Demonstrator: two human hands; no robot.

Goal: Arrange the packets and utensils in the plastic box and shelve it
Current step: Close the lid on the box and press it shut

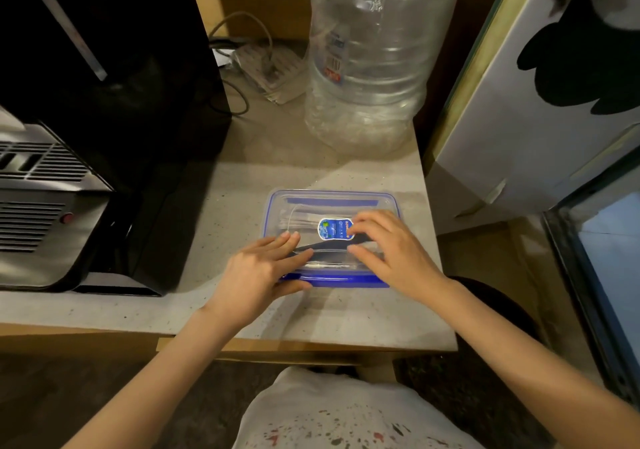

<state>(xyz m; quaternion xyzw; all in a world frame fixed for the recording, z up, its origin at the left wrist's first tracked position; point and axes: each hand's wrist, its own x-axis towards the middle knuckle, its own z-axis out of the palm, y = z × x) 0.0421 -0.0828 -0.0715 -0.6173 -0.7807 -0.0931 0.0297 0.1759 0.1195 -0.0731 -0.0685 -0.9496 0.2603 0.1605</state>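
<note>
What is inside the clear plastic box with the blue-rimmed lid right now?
Through the lid of the clear plastic box, a dark curved shape shows below the blue oval sticker. The left hand and right hand cover much of the lid, so no packets can be made out.

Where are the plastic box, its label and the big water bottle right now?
plastic box (332,201): head view, far blue rim of the lid.
label (331,229): head view, middle of the sticker.
water bottle (374,67): head view, clear body.
</note>
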